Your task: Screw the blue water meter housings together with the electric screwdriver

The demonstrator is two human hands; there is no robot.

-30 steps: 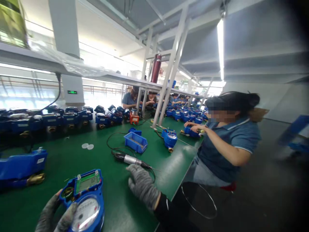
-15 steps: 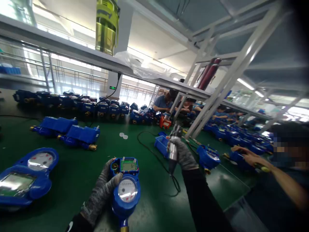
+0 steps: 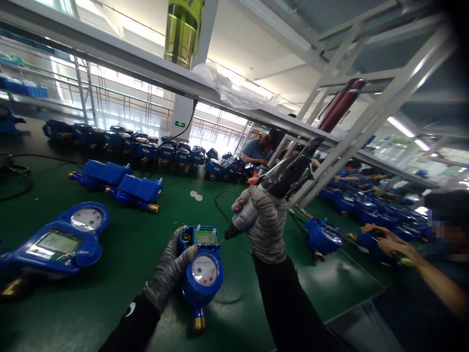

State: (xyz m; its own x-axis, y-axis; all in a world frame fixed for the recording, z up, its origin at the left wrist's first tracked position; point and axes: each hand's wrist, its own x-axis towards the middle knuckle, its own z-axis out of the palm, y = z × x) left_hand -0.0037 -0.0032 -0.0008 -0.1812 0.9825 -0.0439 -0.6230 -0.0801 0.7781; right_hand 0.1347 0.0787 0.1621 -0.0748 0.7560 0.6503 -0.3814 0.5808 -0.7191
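The right hand (image 3: 266, 222), in a grey knit glove, is closed firmly around the body of an electric screwdriver (image 3: 271, 193), and the tip of the tool meets the upper right corner of a blue water meter (image 3: 201, 261) near its small green display. The left hand (image 3: 170, 269), also gloved, grips this meter on its left side, with the thumb lying on the blue housing just beside the round dial. The meter lies flat on the green table (image 3: 110, 293), its brass connector pointing to 6 o'clock. At 9 o'clock from it lies one more open meter (image 3: 54, 244), showing a screen and a dial. At 11 o'clock two closed blue meters (image 3: 120, 183) lie side by side, and behind them stands a long row of meters (image 3: 120, 144), too many and too dark to count. Two small white discs (image 3: 196, 195) lie at 12 o'clock. At 3 o'clock one meter (image 3: 322, 237) stands near a co-worker's hands (image 3: 381, 239).
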